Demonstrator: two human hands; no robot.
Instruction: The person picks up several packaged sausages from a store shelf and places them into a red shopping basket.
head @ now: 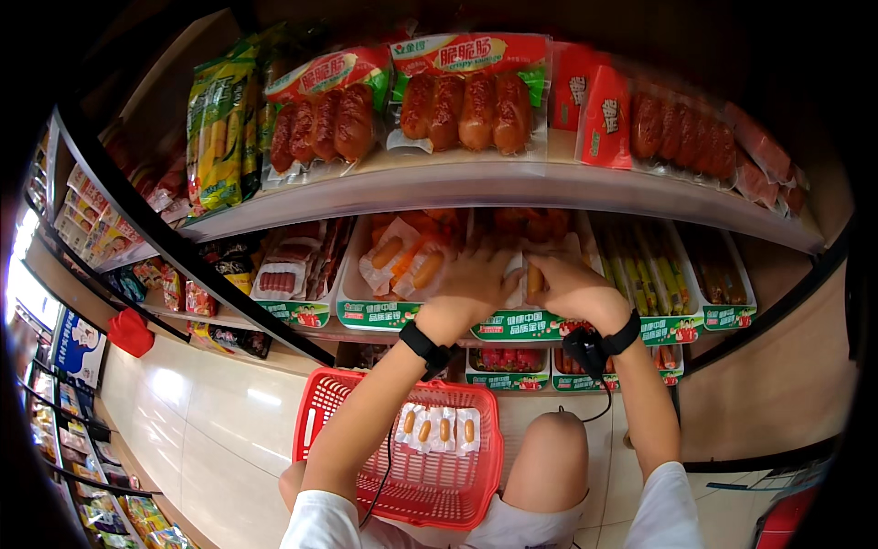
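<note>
My left hand [480, 278] reaches over the white trays on the middle shelf, palm down, fingers apart and slightly blurred. My right hand [576, 283] has its thumb and fingers around a small sausage in a clear wrapper [534, 280] over the middle tray [507, 328]. My left thumb is close to that wrapper's left side; whether it touches is unclear. In the tray to the left [350, 305] lie two similar wrapped sausages, one [387, 252] behind the other [428, 270], on orange packets. Several wrapped sausages [444, 430] lie in a row in the red plastic basket [398, 511] below.
The upper shelf's edge [480, 185] overhangs my hands, with packs of large sausages [466, 110] on it. Trays of stick-shaped packets [645, 264] stand to the right. A black shelf upright [185, 226] slants on the left. My knee [552, 453] is beside the basket; cables hang from both wrists.
</note>
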